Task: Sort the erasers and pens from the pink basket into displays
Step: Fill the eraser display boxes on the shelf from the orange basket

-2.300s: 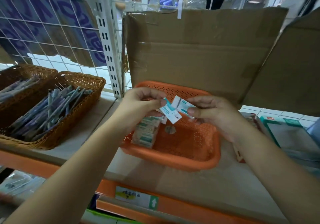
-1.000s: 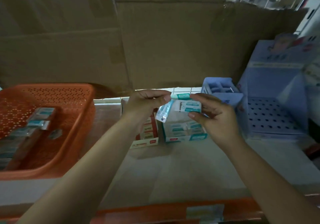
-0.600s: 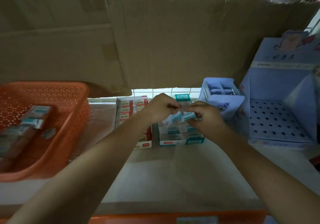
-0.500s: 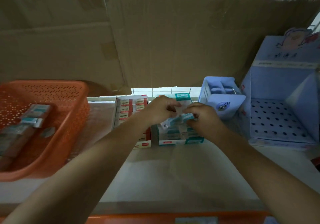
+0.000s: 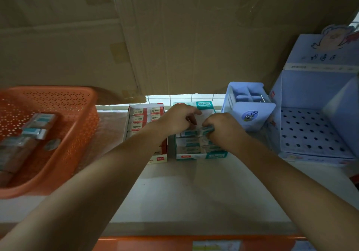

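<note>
Right hand [image 5: 223, 129] pinches a teal-sleeved eraser [image 5: 206, 130] flat over the teal display box [image 5: 202, 155], apparently to match its rows; left hand [image 5: 174, 119] curled, hold indeterminate; pink basket [image 5: 81, 134] at 9 o'clock

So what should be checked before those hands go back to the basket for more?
1. Right box chosen: ok, the teal eraser is over the teal display box, not the red display box.
2. Grip: ok, the right hand pinches the teal eraser.
3. Left hand free: cannot tell, its curled fingers hide what is under them.
4. Eraser seated in its row: cannot tell, the hands cover it.
5. More to sort: ok, wrapped erasers lie in the pink basket.
</note>
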